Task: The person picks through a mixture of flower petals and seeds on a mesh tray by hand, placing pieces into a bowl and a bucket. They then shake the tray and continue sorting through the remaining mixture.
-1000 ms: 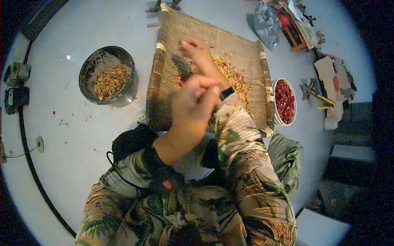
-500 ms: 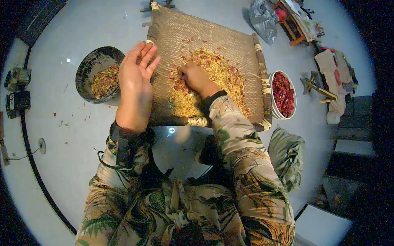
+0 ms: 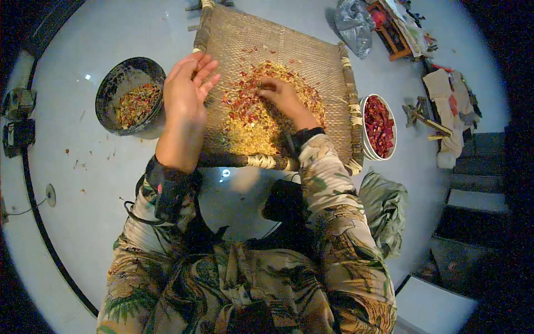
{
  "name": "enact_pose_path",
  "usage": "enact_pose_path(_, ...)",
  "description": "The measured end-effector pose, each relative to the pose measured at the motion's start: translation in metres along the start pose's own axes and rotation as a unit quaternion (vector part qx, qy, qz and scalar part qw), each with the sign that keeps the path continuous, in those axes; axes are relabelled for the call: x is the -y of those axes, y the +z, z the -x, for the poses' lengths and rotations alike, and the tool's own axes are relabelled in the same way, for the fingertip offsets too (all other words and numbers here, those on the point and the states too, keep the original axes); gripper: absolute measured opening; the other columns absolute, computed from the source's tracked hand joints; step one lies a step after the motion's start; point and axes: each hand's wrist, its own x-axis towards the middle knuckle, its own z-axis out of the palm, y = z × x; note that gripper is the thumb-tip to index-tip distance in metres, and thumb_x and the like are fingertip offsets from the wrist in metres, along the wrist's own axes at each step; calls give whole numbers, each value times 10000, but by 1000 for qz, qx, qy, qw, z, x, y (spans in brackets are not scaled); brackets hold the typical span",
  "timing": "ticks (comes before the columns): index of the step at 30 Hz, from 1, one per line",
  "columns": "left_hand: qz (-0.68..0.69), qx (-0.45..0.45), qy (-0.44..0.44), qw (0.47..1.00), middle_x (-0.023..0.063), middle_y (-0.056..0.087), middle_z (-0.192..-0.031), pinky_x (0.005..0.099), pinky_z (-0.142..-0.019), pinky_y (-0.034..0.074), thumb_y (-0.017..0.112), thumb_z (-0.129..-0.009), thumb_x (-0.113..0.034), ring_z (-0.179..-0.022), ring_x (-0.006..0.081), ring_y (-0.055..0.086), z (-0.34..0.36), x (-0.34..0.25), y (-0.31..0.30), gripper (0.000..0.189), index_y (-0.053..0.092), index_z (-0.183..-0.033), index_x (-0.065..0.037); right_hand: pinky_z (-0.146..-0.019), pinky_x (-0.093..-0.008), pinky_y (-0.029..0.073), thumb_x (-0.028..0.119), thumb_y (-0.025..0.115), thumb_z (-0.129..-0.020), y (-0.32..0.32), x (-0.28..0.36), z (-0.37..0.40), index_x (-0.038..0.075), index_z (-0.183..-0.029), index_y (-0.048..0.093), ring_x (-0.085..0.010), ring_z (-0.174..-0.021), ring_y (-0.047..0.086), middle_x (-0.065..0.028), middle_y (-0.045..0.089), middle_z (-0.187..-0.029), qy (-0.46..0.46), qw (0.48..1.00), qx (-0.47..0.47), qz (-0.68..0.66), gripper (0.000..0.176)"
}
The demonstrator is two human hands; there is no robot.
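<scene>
A woven tray-like seat (image 3: 300, 42) in a wooden frame bears a spread of yellow seeds (image 3: 250, 133) mixed with red chili pieces (image 3: 253, 111). Over its left edge, my left hand (image 3: 186, 86) is raised with the palm turned up and the fingers loosely bent and apart; I see nothing in it. My right hand (image 3: 285, 99) is low over the upper part of the seeds. Its thumb and fingers curl toward each other, and whatever they may hold is too small to make out.
Left of the frame stands a dark bucket (image 3: 105, 119) with dried stalks and chili scraps inside. A white bucket of red chilies (image 3: 381, 125) stands at the right, near a green cloth sack (image 3: 384, 211). Farther back lies a grey plastic bag (image 3: 354, 28). Bits of scrap dot the floor.
My right hand has moved up and right from the left part of the seeds. My left hand stays near the tray's left edge, its fingers slightly more bent. The view has shifted slightly.
</scene>
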Motion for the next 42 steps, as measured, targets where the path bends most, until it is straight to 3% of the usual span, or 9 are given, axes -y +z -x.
enact_pose_path(3,-7,1,0,1000,135,574,-981,335,-742,497,466,-871,-129,-899,228,586,-2,6,-1,256,499,-1059,42,-919,-368,410,159,632,-763,22,39,2,68,-1102,572,-287,-1074,509,-144,563,-1098,-177,950,22,255,355)
enact_pose_path(9,-16,-9,-3,1000,125,577,-960,336,-730,500,474,-868,-131,-880,221,591,-6,10,0,241,507,-1041,34,-865,-401,426,161,627,-749,46,19,-11,96,-1010,603,-331,-1023,521,-148,582,-1048,-167,932,55,316,270)
enact_pose_path(15,-9,11,1,1000,124,581,-959,321,-716,496,483,-862,-132,-860,207,589,-7,5,-4,240,515,-1038,28,-705,-333,475,103,629,-759,-7,1,7,44,-916,627,-250,-763,618,-117,646,-842,1,982,-79,172,167)
enact_pose_path(23,-159,85,-24,983,60,602,-935,304,-680,497,524,-856,-177,-825,174,589,-10,22,5,228,558,-1026,-30,-655,-268,462,133,639,-794,-59,2,49,7,-968,622,-115,-733,561,-44,626,-870,129,987,-67,-71,216)
enact_pose_path(26,-340,137,-24,930,68,618,-856,312,-667,495,539,-841,-200,-800,184,595,-28,49,-1,217,595,-979,-41,-669,-267,460,142,643,-793,-73,2,57,1,-985,618,-113,-739,551,-43,619,-875,122,989,-56,-54,240)
enact_pose_path(30,-629,175,200,731,190,624,-756,382,-650,474,594,-728,-236,-704,311,617,-34,87,-8,217,649,-812,-44,-673,-277,462,156,640,-795,-83,-13,70,1,-983,616,-121,-749,554,-44,624,-880,74,994,-69,40,245)
enact_pose_path(37,-688,250,96,675,229,598,-1005,401,-844,442,571,-757,-234,-952,358,570,-81,142,-22,357,596,-1040,-16,-661,-286,462,167,651,-775,-98,13,94,29,-991,631,-140,-732,572,-80,643,-846,44,993,-87,65,258)
enact_pose_path(40,-691,293,190,633,237,553,-1076,423,-867,430,577,-764,-249,-1005,373,527,-74,161,-15,447,523,-1158,-44,-639,-306,462,195,655,-764,-98,17,101,47,-958,643,-156,-691,577,-109,638,-790,72,990,-60,104,245)
enact_pose_path(42,-670,331,270,608,237,522,-1088,440,-870,423,588,-766,-269,-1030,392,496,-71,175,-8,496,479,-1219,-98,-708,-360,467,222,650,-757,-98,16,104,42,-950,632,-269,-791,593,-156,633,-862,110,987,-58,104,264)
